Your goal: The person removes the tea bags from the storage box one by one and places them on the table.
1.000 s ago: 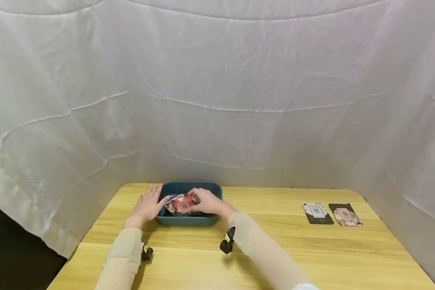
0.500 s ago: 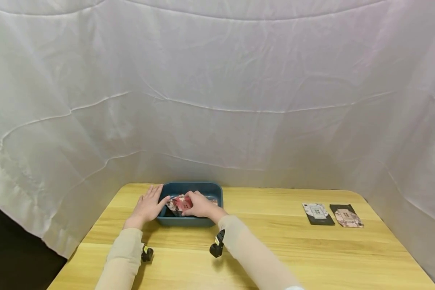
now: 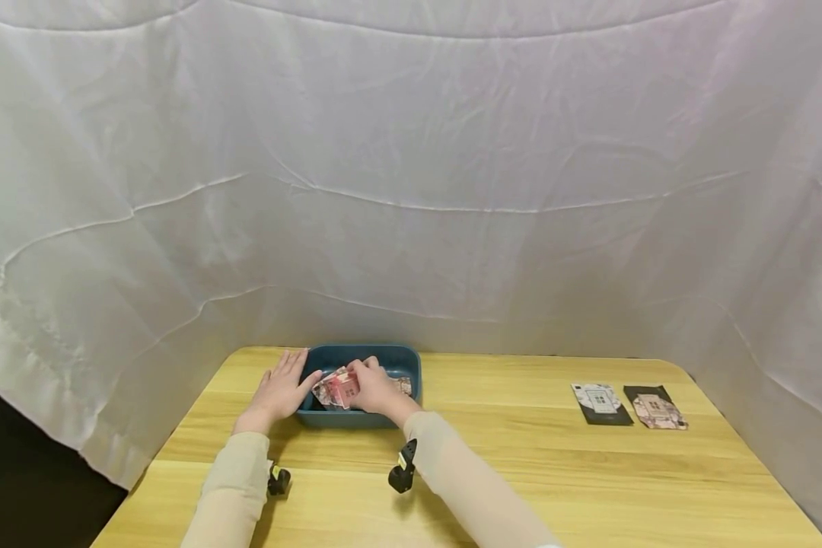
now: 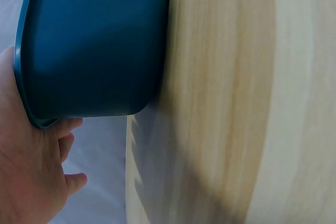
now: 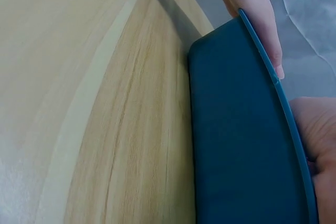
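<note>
The right hand point(image 3: 378, 390) is pinching a red patterned packet point(image 3: 342, 388) inside a teal plastic bin point(image 3: 356, 419). The left hand point(image 3: 278, 392) is resting, fingers spread, on its left rim. Two packets point(image 3: 604, 415) are lying farther right.

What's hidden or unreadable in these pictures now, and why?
Head view: print on the red patterned flat packet, too small; its right end, behind the right hand.
Right wrist view: that hand's grip, behind the dark blue rectangular box.
Left wrist view: the box's contents, behind its wall; one end, cut off by the top edge.
</note>
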`<action>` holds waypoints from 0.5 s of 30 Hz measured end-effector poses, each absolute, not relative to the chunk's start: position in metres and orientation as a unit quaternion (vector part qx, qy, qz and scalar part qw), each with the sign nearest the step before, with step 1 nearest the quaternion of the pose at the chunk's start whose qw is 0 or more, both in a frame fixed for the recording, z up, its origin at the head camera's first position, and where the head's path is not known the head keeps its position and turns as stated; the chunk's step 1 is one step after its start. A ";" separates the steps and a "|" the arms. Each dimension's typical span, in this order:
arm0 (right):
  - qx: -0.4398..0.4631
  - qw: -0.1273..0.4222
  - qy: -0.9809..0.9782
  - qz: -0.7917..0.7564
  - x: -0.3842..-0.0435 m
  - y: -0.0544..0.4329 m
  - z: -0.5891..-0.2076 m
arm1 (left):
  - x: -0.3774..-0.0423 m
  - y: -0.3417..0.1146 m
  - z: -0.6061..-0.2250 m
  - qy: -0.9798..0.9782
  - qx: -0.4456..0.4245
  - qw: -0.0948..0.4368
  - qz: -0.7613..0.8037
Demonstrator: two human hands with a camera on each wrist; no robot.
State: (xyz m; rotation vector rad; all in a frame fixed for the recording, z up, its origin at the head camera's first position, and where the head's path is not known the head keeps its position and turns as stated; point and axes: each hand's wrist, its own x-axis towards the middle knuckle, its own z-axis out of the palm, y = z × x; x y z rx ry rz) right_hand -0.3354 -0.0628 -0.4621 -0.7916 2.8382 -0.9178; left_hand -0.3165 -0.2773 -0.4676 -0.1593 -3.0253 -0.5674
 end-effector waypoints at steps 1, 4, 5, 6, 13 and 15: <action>-0.255 0.024 0.919 -0.299 -0.335 -0.062 -0.462 | -0.317 -0.277 -0.467 -0.981 -0.052 0.030 -0.184; -0.261 0.018 0.912 -0.317 -0.335 -0.060 -0.461 | -0.317 -0.277 -0.467 -0.981 -0.053 0.030 -0.184; -0.264 0.015 0.909 -0.322 -0.335 -0.059 -0.461 | -0.316 -0.277 -0.467 -0.981 -0.053 0.030 -0.185; -0.268 0.011 0.907 -0.325 -0.335 -0.059 -0.461 | -0.316 -0.276 -0.467 -0.981 -0.053 0.029 -0.185; -0.292 -0.020 0.895 -0.337 -0.336 -0.054 -0.462 | -0.315 -0.276 -0.466 -0.980 -0.051 0.023 -0.192; -0.295 -0.022 0.891 -0.345 -0.337 -0.052 -0.461 | -0.315 -0.276 -0.466 -0.980 -0.050 0.023 -0.193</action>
